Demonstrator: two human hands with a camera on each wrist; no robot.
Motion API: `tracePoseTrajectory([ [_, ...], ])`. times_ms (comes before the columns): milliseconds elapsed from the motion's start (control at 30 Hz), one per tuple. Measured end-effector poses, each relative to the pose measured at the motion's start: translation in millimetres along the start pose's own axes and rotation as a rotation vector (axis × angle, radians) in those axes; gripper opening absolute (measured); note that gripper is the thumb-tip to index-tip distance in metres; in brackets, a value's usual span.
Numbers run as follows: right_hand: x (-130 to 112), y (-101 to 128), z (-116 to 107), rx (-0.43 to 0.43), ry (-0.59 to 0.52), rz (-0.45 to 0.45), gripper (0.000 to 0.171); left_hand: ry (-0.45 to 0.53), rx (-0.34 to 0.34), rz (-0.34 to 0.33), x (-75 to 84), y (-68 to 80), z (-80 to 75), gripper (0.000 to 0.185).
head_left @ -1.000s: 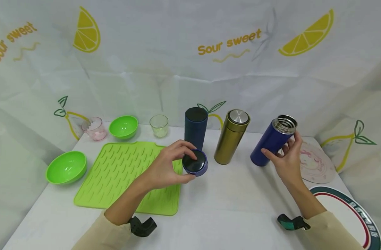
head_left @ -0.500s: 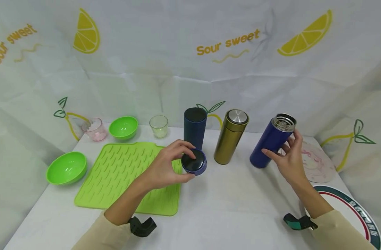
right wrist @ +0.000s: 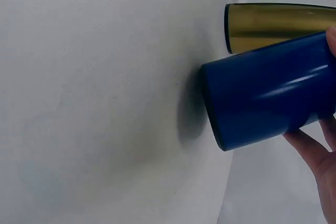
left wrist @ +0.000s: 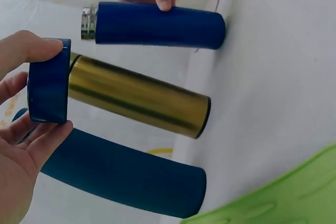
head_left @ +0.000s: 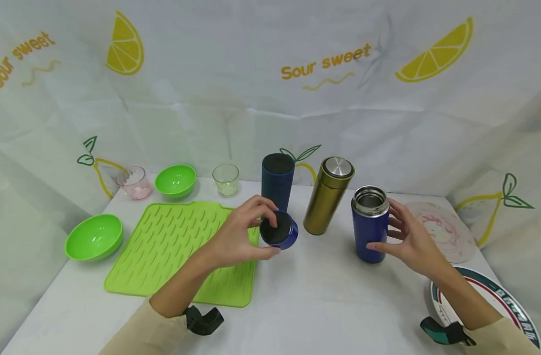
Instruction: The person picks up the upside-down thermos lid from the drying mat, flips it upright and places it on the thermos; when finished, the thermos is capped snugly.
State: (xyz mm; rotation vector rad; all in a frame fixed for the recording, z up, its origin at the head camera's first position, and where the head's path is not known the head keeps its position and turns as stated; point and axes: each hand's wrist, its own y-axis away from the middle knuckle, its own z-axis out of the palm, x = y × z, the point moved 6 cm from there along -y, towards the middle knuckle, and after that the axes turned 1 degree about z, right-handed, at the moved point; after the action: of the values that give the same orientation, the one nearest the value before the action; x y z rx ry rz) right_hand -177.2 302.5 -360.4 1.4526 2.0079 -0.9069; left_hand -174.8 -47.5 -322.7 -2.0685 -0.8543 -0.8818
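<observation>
My left hand [head_left: 244,234] pinches a blue bottle lid [left wrist: 50,85] with a black top between thumb and fingers, held in the air in front of a dark blue thermos [head_left: 277,182]. At the right, my right hand [head_left: 410,241] grips an uncapped blue thermos [head_left: 371,234] around its side. Its steel mouth points up, and the right wrist view shows its base [right wrist: 212,108] tilted and close to the table; whether it touches cannot be told. Between the two stands a gold thermos [head_left: 328,197] with a steel-topped lid on.
A green drying mat [head_left: 177,246] lies at the left. Behind and beside it stand two green bowls [head_left: 95,239], a pink glass [head_left: 135,183] and a greenish glass [head_left: 226,180]. On the right are a pink-patterned round mat [head_left: 445,231] and a white plate with a dark rim [head_left: 488,281].
The uncapped blue thermos, in my right hand, has moved left and nearer to me and become more upright. My left hand has tilted the lid slightly and otherwise stays in place.
</observation>
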Motion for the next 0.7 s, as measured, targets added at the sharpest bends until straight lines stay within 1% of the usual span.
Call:
tracePoseTrajectory([
  [67,-8,1,4,-0.059,0.048,-0.028,0.105,-0.005,-0.009,0.011,3.5,-3.9,2.6,0.036],
  [167,-20,3,10,-0.15,0.086,-0.061,0.101,-0.019,-0.03,0.067,14.4,-12.1,6.5,0.035],
  [300,-33,2,22,-0.262,0.072,-0.086,0.097,-0.042,-0.041,0.167,32.0,-23.5,8.6,0.035],
  [367,-39,1,28,-0.302,0.051,-0.096,0.094,-0.043,-0.036,0.185,37.4,-28.4,8.8,0.035],
  [433,-43,-1,33,-0.333,0.034,-0.11,0.092,-0.029,-0.033,0.183,40.3,-32.7,9.8,0.036],
  [500,-47,-2,37,-0.357,0.021,-0.131,0.09,-0.008,-0.039,0.161,39.6,-36.4,12.5,0.037],
  [600,-51,-4,42,-0.386,0.016,-0.149,0.089,0.04,-0.057,0.112,33.2,-40.1,19.2,0.037],
  [700,-53,-6,46,-0.402,0.015,-0.15,0.089,0.096,-0.056,0.07,25.7,-41.5,23.9,0.038],
])
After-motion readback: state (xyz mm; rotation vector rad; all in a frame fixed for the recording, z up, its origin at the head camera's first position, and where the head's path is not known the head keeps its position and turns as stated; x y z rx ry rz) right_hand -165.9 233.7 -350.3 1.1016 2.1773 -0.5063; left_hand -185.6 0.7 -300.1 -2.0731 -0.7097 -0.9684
